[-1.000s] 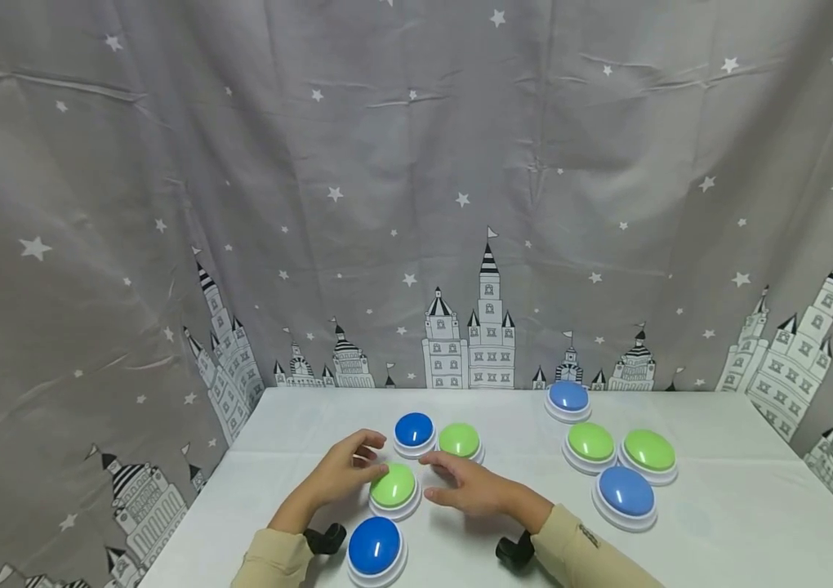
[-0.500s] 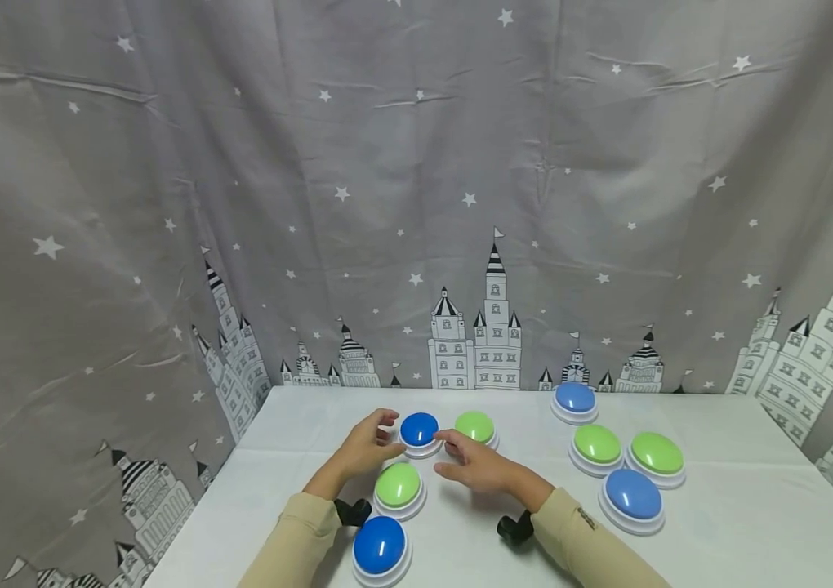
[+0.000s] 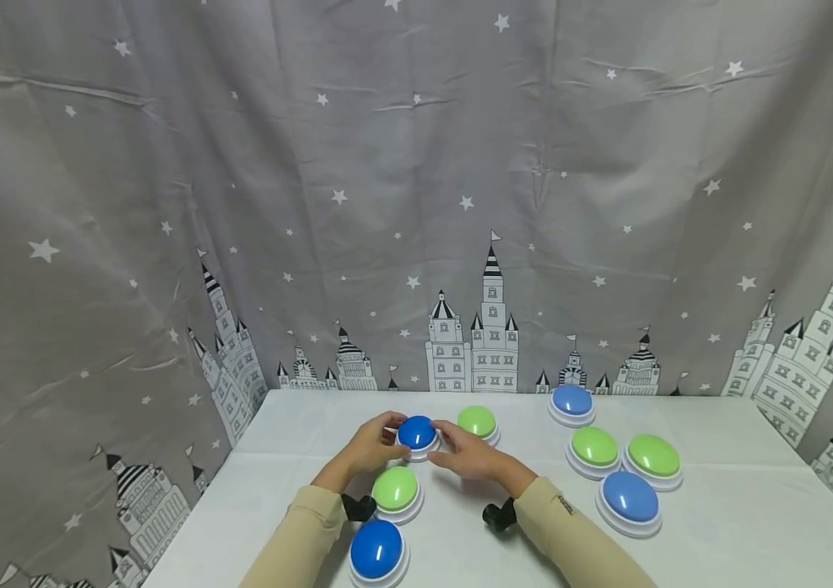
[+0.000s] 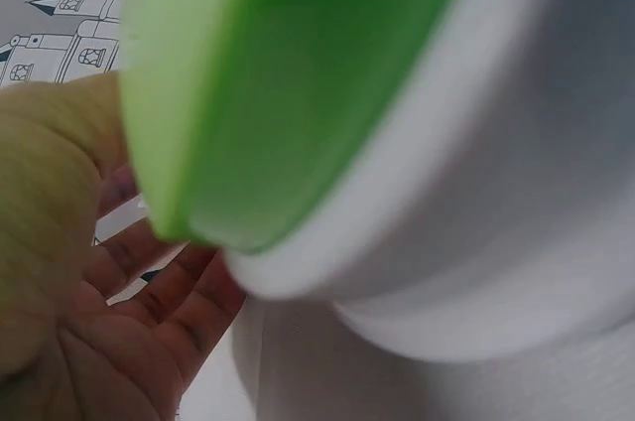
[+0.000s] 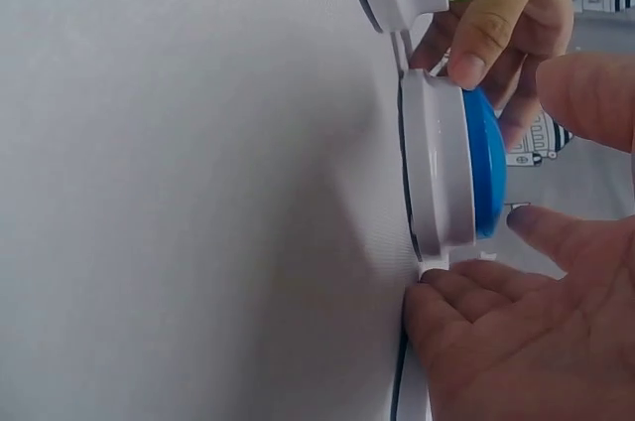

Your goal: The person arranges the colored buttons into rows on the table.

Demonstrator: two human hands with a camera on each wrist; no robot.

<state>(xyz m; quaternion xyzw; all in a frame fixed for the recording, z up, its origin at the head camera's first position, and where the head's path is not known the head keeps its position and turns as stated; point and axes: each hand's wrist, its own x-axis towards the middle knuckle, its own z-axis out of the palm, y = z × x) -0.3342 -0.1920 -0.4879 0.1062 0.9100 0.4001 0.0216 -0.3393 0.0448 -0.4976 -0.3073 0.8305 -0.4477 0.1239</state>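
Note:
In the head view, a domed blue push button (image 3: 416, 433) on a round white base lies flat between the two hands. My left hand (image 3: 365, 447) holds its left side, fingers behind and thumb in front; in the right wrist view that thumb touches the rim. My right hand (image 3: 471, 453) is at the opposite side, its lower fingertips close against the base and its thumb standing apart. A green push button (image 3: 394, 488) sits just in front of the left hand and fills much of the left wrist view. Another green push button (image 3: 477, 421) stands behind the right hand.
Nearer me is a second blue push button (image 3: 376, 549) on the white table (image 3: 740, 523). At the right stand two lighter blue buttons, one at the back (image 3: 572, 400) and one in front (image 3: 630, 496), with two green ones between. A grey printed curtain (image 3: 358, 245) hangs behind.
My left hand has moved from beside the near green button back to the blue one. My right hand has come in to the blue button's right. The green button behind it now stands farther right.

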